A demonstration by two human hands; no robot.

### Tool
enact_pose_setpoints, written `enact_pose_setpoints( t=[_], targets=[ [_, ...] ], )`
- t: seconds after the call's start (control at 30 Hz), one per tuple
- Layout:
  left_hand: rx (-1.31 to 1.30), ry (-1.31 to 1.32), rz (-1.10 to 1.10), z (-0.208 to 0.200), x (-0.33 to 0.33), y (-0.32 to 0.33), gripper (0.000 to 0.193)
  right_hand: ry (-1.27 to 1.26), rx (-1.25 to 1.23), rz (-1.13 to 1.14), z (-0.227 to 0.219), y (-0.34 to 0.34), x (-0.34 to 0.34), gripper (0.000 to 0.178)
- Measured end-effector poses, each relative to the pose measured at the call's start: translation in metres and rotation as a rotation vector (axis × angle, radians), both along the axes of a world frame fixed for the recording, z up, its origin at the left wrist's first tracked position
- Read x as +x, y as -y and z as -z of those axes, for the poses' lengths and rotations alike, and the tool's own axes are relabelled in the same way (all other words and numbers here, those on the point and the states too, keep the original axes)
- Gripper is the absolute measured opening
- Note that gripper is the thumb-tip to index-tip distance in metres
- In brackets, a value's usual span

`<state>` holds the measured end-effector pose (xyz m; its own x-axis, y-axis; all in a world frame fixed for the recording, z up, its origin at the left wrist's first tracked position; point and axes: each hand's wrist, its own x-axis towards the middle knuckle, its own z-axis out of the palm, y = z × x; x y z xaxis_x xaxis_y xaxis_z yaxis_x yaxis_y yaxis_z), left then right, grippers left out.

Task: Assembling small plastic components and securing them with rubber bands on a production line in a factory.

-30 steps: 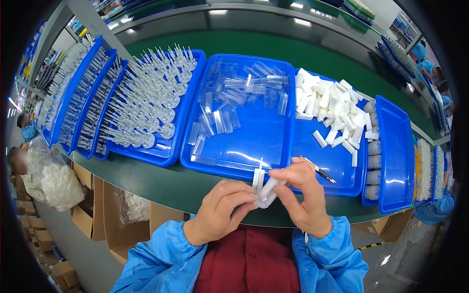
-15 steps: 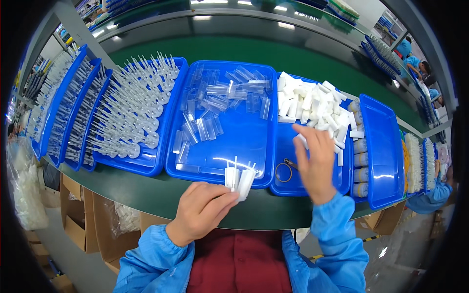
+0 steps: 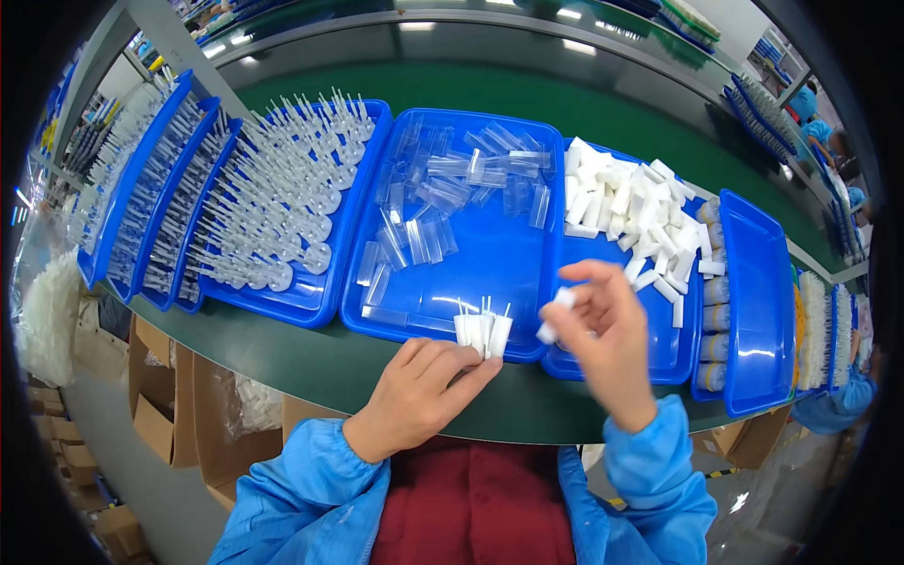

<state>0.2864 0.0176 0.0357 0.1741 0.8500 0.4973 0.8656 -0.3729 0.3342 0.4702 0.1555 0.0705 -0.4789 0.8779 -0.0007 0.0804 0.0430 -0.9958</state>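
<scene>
One white block (image 3: pixel 565 298) is now pinched between the thumb and fingers of the right hand (image 3: pixel 605 337), at 3 o'clock from a bundle of white pieces with thin rods (image 3: pixel 499 336), gripped low by the left hand (image 3: pixel 410 400). Half a second earlier, the right hand reached to the block pile (image 3: pixel 617 198), at 2 o'clock; its return brings another block beside the bundle. At 12 o'clock, clear sleeves (image 3: pixel 428 238) lie in a blue tray (image 3: pixel 471 282).
</scene>
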Motion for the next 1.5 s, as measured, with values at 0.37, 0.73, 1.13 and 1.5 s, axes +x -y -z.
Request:
enact_pose_setpoints(
  t=[0.37, 0.73, 1.13, 1.5],
  targets=[
    [0.042, -0.008, 0.033, 0.003, -0.002, -0.002, 0.030, 0.061, -0.017, -0.228, 0.000, 0.030, -0.003, 0.033],
    [0.034, -0.006, 0.070, -0.013, 0.003, 0.005, 0.037, 0.140, 0.160, -0.110, 0.002, 0.015, -0.006, 0.017],
    [0.245, 0.290, 0.036, 0.003, -0.002, 0.005, 0.048, 0.201, 0.752, -0.154, 0.011, 0.040, 0.000, 0.023],
    [-0.611, 1.652, 0.145, -0.007, -0.006, 0.019, 0.040, -0.019, 0.510, -0.253, 0.017, 0.037, -0.001, 0.019]
  ],
)
